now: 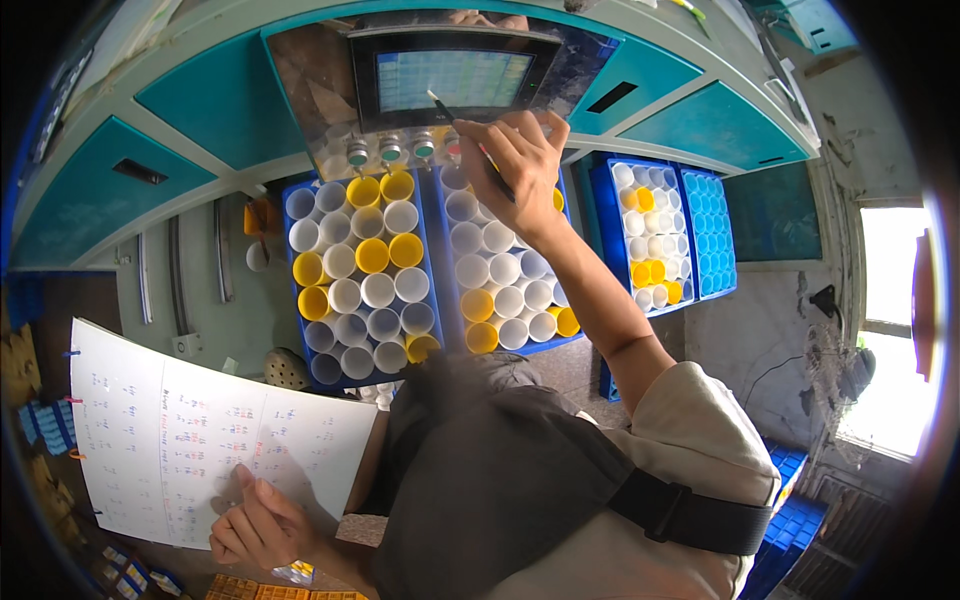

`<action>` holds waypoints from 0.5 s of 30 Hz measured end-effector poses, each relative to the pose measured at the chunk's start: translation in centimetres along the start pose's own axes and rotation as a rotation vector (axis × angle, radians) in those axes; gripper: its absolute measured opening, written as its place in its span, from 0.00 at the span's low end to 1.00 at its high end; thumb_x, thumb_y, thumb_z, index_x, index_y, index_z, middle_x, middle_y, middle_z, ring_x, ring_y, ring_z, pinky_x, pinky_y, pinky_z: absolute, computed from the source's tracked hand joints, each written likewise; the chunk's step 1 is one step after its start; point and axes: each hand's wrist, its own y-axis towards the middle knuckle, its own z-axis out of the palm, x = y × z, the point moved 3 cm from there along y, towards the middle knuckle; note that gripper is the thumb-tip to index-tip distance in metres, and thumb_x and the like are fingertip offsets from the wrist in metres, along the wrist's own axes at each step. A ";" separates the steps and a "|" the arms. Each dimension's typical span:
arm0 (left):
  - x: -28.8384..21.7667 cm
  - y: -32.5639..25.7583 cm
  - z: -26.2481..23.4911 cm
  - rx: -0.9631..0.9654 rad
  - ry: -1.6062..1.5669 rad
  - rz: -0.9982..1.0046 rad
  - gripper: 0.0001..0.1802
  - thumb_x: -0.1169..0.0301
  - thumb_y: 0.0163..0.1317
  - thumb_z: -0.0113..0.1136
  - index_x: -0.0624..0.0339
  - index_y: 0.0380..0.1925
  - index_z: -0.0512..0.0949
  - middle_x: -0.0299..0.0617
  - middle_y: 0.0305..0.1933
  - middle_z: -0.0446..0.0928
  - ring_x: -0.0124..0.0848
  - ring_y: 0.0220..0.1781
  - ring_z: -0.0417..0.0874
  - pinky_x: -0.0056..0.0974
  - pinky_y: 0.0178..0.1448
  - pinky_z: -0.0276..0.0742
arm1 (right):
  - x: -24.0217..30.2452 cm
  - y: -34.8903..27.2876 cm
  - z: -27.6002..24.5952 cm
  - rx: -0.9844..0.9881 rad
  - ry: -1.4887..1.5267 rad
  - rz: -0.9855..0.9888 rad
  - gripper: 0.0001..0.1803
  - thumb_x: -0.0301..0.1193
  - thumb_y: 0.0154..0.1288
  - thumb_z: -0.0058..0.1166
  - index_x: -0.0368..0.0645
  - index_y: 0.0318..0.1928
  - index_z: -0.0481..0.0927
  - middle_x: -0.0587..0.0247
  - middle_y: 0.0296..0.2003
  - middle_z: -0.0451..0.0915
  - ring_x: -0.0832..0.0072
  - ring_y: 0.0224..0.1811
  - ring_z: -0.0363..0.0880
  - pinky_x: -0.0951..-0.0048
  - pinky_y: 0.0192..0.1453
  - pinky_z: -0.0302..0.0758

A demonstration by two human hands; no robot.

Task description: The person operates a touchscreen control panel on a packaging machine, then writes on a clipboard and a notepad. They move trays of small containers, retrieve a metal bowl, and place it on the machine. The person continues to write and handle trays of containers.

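Observation:
My right hand [520,160] is raised to the machine's control panel and grips a pen [455,122]. The pen's tip touches the lit touch screen [455,78]. Just below the screen runs a row of round push buttons [390,152]. My left hand [262,527] holds the lower edge of a white sheet of paper [190,440] covered with handwritten rows, low on the left. A dark shoulder bag [480,480] with a black strap [690,520] hangs across my chest between the two arms.
Two blue crates [435,260] of white and yellow tubes stand under the panel. Another blue crate [650,235] with white and yellow tubes and one of blue tubes [712,232] sit to the right. A teal machine housing [230,100] arches overhead. A bright window [895,330] is far right.

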 end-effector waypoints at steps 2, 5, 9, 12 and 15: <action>0.0 0.0 0.0 -0.001 0.000 0.000 0.14 0.64 0.75 0.61 0.60 0.39 0.91 0.31 0.21 0.73 0.31 0.28 0.69 0.40 0.48 0.63 | 0.0 0.5 -0.1 -0.035 0.012 -0.002 0.14 0.22 0.58 0.64 0.45 0.45 0.88 0.68 0.29 0.82 0.74 0.35 0.76 0.61 0.54 0.57; -0.1 0.0 0.0 -0.015 -0.006 0.000 0.14 0.64 0.75 0.62 0.60 0.39 0.91 0.31 0.21 0.73 0.30 0.28 0.69 0.40 0.48 0.63 | -0.4 1.0 0.0 -0.071 -0.017 0.003 0.14 0.22 0.57 0.64 0.45 0.45 0.88 0.68 0.28 0.81 0.74 0.35 0.76 0.62 0.54 0.57; 0.0 0.0 0.1 -0.022 -0.010 -0.008 0.13 0.64 0.75 0.62 0.60 0.39 0.91 0.31 0.22 0.74 0.31 0.29 0.69 0.40 0.48 0.62 | -0.5 0.4 0.0 -0.055 -0.047 -0.012 0.11 0.24 0.57 0.65 0.46 0.42 0.87 0.70 0.28 0.82 0.74 0.35 0.77 0.60 0.51 0.59; 0.0 -0.2 0.1 -0.014 -0.021 -0.013 0.13 0.64 0.75 0.62 0.60 0.40 0.91 0.31 0.22 0.74 0.31 0.29 0.69 0.40 0.48 0.62 | -0.5 -0.8 -0.1 -0.032 -0.019 0.027 0.11 0.20 0.56 0.61 0.45 0.40 0.88 0.67 0.28 0.82 0.74 0.35 0.76 0.61 0.53 0.58; 0.0 -0.2 0.0 -0.007 -0.023 -0.004 0.13 0.64 0.75 0.62 0.61 0.41 0.90 0.31 0.22 0.74 0.32 0.29 0.70 0.40 0.48 0.62 | -0.6 -1.6 0.1 0.010 -0.045 0.045 0.11 0.22 0.56 0.63 0.45 0.40 0.87 0.68 0.29 0.83 0.74 0.36 0.77 0.60 0.52 0.59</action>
